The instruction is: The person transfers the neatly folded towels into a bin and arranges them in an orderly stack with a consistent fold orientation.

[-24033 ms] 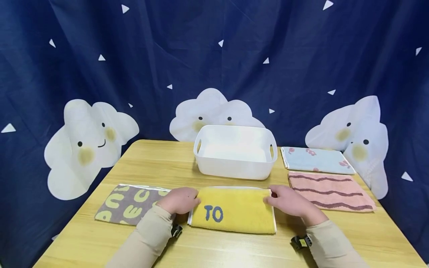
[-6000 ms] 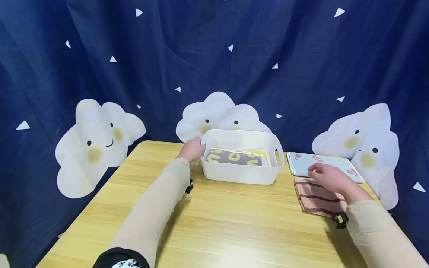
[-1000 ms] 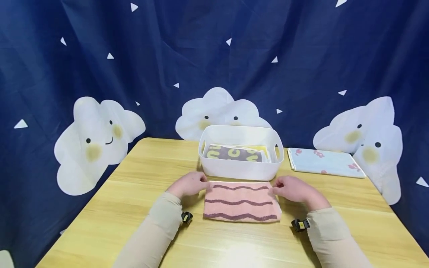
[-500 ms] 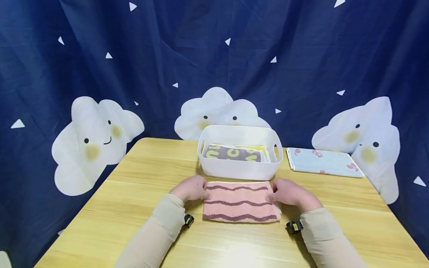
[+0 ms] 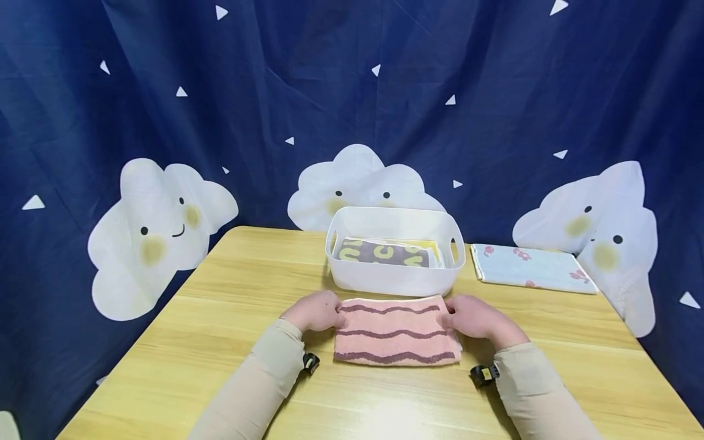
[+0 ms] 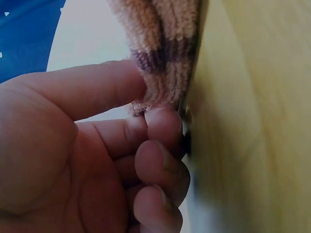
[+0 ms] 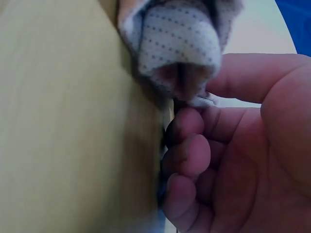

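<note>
A folded pink towel (image 5: 393, 333) with wavy maroon stripes lies on the table in front of the white basket (image 5: 393, 280). My left hand (image 5: 316, 310) pinches its left edge, thumb on top and curled fingers below, as the left wrist view shows at the towel's layered edge (image 6: 163, 53). At the opposite side my right hand (image 5: 474, 315) pinches the far right corner. In the right wrist view, a pale dotted fold of the towel (image 7: 180, 39) sticks out beside the thumb. Inside the basket lie a grey towel (image 5: 370, 252) with yellow-green letters and a yellow towel (image 5: 434, 245).
A folded light blue towel (image 5: 533, 267) with pink flowers lies at the back right of the wooden table (image 5: 231, 293). Behind the table hangs a dark blue curtain (image 5: 352, 79) with white clouds. The basket stands just beyond the pink towel.
Since the oldest frame, the yellow and grey towels have gone into the basket. The pink towel has come from the right to the basket's front. Lately both hands have closed in on its edges.
</note>
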The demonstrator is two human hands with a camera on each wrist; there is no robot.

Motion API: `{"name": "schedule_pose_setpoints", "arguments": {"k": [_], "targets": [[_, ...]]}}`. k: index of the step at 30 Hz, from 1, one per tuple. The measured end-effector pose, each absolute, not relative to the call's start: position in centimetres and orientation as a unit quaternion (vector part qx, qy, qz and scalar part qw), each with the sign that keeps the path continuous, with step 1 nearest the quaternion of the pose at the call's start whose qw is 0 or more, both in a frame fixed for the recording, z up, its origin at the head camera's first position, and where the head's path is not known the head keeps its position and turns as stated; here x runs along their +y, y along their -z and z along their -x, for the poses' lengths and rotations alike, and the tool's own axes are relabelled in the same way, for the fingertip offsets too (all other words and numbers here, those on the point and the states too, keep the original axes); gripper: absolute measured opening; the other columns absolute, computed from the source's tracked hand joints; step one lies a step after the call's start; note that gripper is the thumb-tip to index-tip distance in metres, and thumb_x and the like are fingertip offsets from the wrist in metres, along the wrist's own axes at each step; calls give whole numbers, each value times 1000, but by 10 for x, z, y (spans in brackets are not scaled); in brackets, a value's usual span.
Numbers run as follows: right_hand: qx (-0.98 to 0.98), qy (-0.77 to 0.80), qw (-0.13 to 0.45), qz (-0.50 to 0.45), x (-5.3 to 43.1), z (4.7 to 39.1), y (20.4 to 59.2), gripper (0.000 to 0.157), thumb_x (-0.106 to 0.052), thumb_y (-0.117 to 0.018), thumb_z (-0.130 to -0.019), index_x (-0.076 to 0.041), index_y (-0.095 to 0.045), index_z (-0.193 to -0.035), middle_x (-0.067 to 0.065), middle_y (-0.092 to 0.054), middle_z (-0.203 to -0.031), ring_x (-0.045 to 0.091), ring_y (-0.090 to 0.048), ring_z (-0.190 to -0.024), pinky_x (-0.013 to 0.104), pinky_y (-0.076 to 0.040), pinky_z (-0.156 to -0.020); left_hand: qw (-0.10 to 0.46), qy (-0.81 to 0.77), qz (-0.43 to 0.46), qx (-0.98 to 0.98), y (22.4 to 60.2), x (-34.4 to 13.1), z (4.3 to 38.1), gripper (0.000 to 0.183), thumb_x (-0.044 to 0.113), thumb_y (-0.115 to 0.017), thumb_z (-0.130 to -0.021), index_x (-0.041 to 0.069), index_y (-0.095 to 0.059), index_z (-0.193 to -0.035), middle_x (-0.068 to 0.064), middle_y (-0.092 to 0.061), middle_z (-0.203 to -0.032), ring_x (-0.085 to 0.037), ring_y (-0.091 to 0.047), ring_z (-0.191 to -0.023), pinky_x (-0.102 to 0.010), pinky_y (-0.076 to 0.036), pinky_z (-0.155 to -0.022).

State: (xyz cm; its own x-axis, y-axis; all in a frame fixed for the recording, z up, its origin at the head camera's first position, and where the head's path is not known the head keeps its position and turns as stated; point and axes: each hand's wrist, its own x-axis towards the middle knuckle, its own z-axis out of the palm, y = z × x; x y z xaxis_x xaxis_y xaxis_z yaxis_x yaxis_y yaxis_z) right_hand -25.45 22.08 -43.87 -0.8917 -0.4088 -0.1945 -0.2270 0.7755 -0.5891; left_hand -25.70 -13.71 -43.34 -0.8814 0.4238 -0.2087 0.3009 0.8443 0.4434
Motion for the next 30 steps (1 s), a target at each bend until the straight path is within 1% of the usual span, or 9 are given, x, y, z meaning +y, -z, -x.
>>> {"name": "schedule_pose_setpoints", "arguments": {"k": [3, 7, 10, 12, 15, 20, 24, 28, 30], "targets": [[930, 292, 158, 160, 221, 254, 438, 17, -23, -66, -95, -12, -65, -81, 0, -60, -70, 19, -56, -70, 37, -45, -69, 154, -208, -189, 947, 434, -138, 257, 35, 29, -72, -88, 17, -51, -63, 4, -43, -58, -14, -42, -54, -33, -37, -52], [933, 289, 155, 149, 220, 254, 437, 15, -25, -70, -91, -12, -67, -85, 0, -61, -74, 20, -55, -74, 37, -43, -69, 170, -218, -185, 943, 433, -138, 256, 29, 31, -77, -83, 15, -57, -69, 3, -48, -62, -15, -46, -57, -34, -40, -55], [933, 288, 149, 155, 219, 254, 438, 12, -23, -70, -90, -12, -68, -87, -1, -61, -74, 19, -55, -74, 37, -44, -70, 183, -217, -193, 939, 434, -136, 256, 26, 31, -80, -81, 15, -62, -73, 2, -51, -65, -15, -47, -60, -34, -41, -57], [933, 290, 145, 156, 219, 255, 440, 11, -22, -69, -92, -13, -68, -86, -1, -60, -71, 19, -56, -73, 37, -45, -70, 186, -213, -205, 937, 435, -136, 256, 25, 31, -80, -82, 15, -63, -74, 3, -51, -65, -15, -46, -60, -33, -40, -58], [930, 300, 143, 155, 220, 255, 442, 10, -20, -66, -94, -12, -69, -88, 0, -62, -73, 20, -57, -75, 38, -46, -73, 186, -207, -217, 936, 435, -136, 255, 24, 29, -78, -84, 15, -63, -72, 4, -49, -63, -13, -45, -59, -31, -38, -56], [925, 317, 135, 157, 223, 256, 438, 12, -21, -65, -94, -12, -72, -98, 1, -66, -89, 21, -57, -85, 40, -46, -81, 187, -196, -237, 933, 430, -139, 256, 23, 29, -74, -86, 17, -63, -71, 5, -51, -64, -12, -46, -59, -32, -40, -58], [916, 339, 125, 173, 224, 256, 429, 11, -20, -65, -93, -12, -71, -94, 0, -67, -88, 20, -58, -84, 38, -47, -79, 185, -212, -243, 928, 422, -146, 258, 16, 29, -71, -86, 19, -65, -75, 5, -59, -69, -12, -51, -63, -33, -43, -61], [911, 353, 113, 183, 225, 255, 418, 12, -21, -65, -94, -12, -68, -86, 0, -65, -85, 20, -57, -82, 37, -46, -75, 174, -243, -248, 921, 412, -155, 260, 12, 28, -67, -87, 20, -66, -79, 6, -60, -74, -12, -52, -66, -32, -44, -64], [908, 362, 107, 183, 225, 254, 413, 12, -22, -65, -94, -12, -69, -88, 0, -66, -87, 20, -57, -83, 38, -46, -75, 165, -271, -248, 915, 406, -158, 260, 11, 27, -65, -89, 19, -67, -81, 5, -61, -78, -13, -53, -70, -33, -45, -67]]}}
